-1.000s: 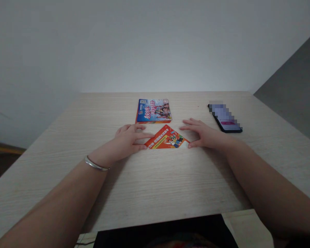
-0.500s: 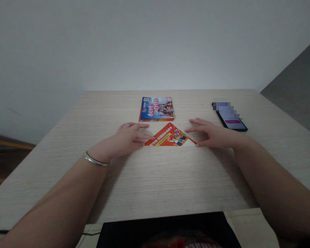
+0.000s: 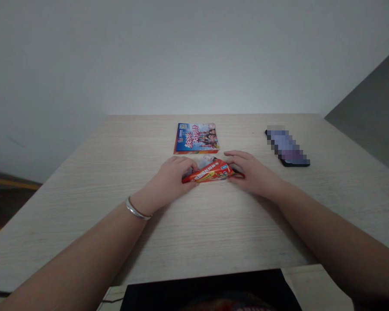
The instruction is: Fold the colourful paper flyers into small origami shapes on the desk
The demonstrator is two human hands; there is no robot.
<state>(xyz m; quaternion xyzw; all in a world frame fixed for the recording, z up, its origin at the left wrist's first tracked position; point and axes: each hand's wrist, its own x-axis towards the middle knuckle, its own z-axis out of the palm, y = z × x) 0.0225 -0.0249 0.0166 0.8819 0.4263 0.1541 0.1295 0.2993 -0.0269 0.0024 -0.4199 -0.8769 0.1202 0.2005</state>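
A folded paper flyer (image 3: 210, 169), printed red with white lettering, is partly opened up on the table between my hands. A greyish picture shows on its upper inner part. My left hand (image 3: 173, 176) grips the flyer's left end, thumb in front and fingers curled behind. At the right end, my right hand (image 3: 251, 172) has its thumb at the front edge and its fingers bent round the back, pinching the paper. Some fingertips are hidden by the paper.
Just beyond the flyer lies a stack of blue and red printed leaflets (image 3: 197, 138). A dark phone (image 3: 288, 147) rests to the right on the pale wooden table (image 3: 194, 233). A white wall (image 3: 194, 56) rises behind the table.
The flyer was a flat red triangle; now its top has lifted and it bulges open. Both hands have moved inward and closed on its ends.
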